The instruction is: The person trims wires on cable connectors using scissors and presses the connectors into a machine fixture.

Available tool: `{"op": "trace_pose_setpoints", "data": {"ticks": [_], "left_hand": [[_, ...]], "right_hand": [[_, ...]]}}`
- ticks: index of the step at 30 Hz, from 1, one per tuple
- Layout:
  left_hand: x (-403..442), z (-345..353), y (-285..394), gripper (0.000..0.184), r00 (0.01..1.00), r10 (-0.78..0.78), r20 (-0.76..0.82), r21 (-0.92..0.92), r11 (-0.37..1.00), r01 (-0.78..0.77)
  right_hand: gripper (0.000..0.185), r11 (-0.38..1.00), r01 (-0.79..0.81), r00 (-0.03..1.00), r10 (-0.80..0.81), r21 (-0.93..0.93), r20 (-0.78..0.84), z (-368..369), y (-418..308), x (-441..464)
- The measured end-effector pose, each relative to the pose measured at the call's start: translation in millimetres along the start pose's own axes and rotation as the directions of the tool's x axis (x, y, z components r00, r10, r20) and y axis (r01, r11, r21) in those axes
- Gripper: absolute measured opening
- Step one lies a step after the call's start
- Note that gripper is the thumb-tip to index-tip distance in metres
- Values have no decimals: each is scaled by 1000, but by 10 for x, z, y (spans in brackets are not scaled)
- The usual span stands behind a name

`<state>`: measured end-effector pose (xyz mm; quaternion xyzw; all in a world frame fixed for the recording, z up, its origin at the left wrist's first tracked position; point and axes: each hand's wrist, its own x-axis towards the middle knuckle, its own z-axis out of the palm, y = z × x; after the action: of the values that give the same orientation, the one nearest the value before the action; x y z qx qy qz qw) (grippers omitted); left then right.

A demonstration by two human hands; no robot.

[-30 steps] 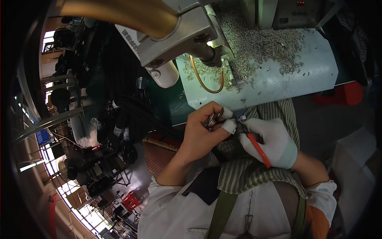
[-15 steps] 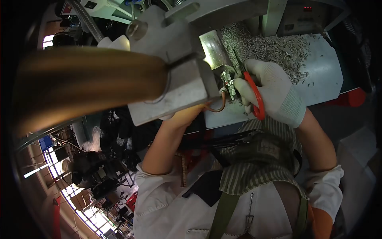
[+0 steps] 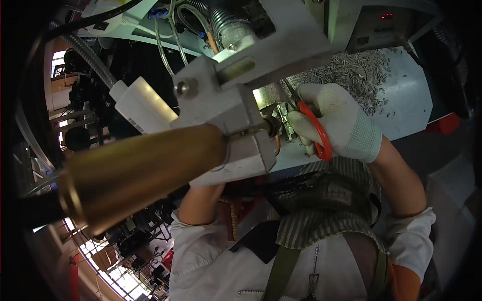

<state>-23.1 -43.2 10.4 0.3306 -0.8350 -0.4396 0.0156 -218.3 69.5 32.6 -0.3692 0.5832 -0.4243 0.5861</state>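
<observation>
My right hand (image 3: 336, 118), in a white knit glove, is closed around red-handled scissors (image 3: 321, 135), with the dark blades pointing up and left. Its thumb and fingertips are at a small shiny metal piece (image 3: 286, 121) beside the machine head; whether they pinch it I cannot tell. A grey metal machine head (image 3: 231, 115) with a large brass-coloured cylinder (image 3: 150, 170) stands in front of my left side. Below it only my left forearm (image 3: 201, 203) shows. The machine head hides my left hand and its fingers.
Many small metal pieces (image 3: 351, 75) lie heaped on the pale work surface (image 3: 409, 95) behind my right hand. A box with a red display (image 3: 386, 16) stands at the back. Tubes and a ribbed hose (image 3: 228, 22) run behind the machine head.
The machine head and its brass-coloured cylinder appear lower in the view, covering more of my left forearm. My right hand, still holding the scissors, has shifted slightly left and down beside the metal piece.
</observation>
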Motion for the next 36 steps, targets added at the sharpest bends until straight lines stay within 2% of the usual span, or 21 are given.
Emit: {"op": "trace_pose_setpoints", "data": {"ticks": [2, 5, 6, 10, 12, 15, 17, 20, 21, 23, 24, 25, 26, 28, 29, 30, 31, 32, 33, 34, 36], "left_hand": [[-84, 85, -37, 11, 997, -7, -73, -276, 961, -14], [-161, 161, -129, 8, 984, -59, -170, -642, 764, -65], [-139, 121, -171, 10, 988, -6, -152, -483, 873, -69], [-115, 157, -354, 8, 969, 56, -242, -317, 939, -133], [-64, 109, -401, 6, 980, 149, -131, -16, 988, -153], [-50, 82, 94, 6, 982, 104, -156, -170, 977, -130], [-46, 89, 181, 8, 973, 159, -170, -61, 983, -171], [-58, 134, 204, 11, 977, 74, -201, -346, 928, -141], [-94, 132, 222, 11, 976, 78, -202, -343, 928, -146], [-177, 118, 249, 10, 989, -74, -125, -368, 930, 23], [-242, 144, 258, 10, 989, -70, -127, -366, 931, 19], [-328, 191, 254, 9, 976, -118, -181, -514, 858, 8], [-397, 241, 236, 9, 958, -177, -227, -649, 761, -13], [-475, 341, 142, 12, 872, -167, -460, -595, 787, -163], [-526, 361, 67, 12, 808, -206, -552, -601, 770, -215], [-599, 352, -15, 12, 787, -226, -575, -672, 680, -295], [-695, 324, -13, 12, 782, -234, -578, -672, 680, -293], [-806, 304, 29, 12, 860, -241, -450, -753, 620, -220], [-903, 309, 96, 13, 920, -235, -313, -820, 555, -137], [-956, 404, 229, 10, 925, -233, -301, -653, 757, -22], [-977, 531, 428, 9, 980, -57, -192, -419, 908, -30]], "right_hand": [[19, 1000, -14, 1000, 14, 8, 16, -13, -11, -2], [18, 997, 12, 999, -15, 70, 36, -4, 30, 27], [19, 997, 28, 999, -31, 66, 34, -4, 55, 32], [22, 997, 80, 996, -80, 1, 25, -10, 101, 49], [23, 996, 86, 996, -86, -17, 32, -26, 92, 43], [24, 998, 63, 997, -62, -17, 35, -26, 48, 21], [24, 999, 37, 999, -37, -1, 30, -25, 54, 18], [23, 993, 107, 994, -108, -52, -17, 6, 122, 7], [23, 996, 90, 995, -91, -22, -36, 36, 101, -25], [23, 997, 79, 995, -79, 7, -58, 75, 124, -87], [22, 982, 159, 975, -173, -106, -137, 99, 197, -102], [21, 949, 225, 941, -271, -222, -202, 117, 241, -137], [21, 948, 227, 942, -271, -222, -197, 117, 252, -242], [20, 995, 78, 969, -90, -60, -232, 125, 167, -539], [20, 995, 76, 972, -88, -61, -218, 103, 207, -665], [17, 989, 46, 955, -85, -141, -284, 52, 272, -795], [15, 976, 11, 931, -90, -219, -353, 22, 329, -883], [15, 975, 9, 934, -88, -223, -346, 22, 389, -917], [17, 856, -15, 852, -259, -517, -454, 27, 460, -941], [20, 655, -98, 750, -447, -749, -488, 48, 483, -984], [32, 760, 59, 835, -392, -647, -385, 241, 226, -1083]]}}
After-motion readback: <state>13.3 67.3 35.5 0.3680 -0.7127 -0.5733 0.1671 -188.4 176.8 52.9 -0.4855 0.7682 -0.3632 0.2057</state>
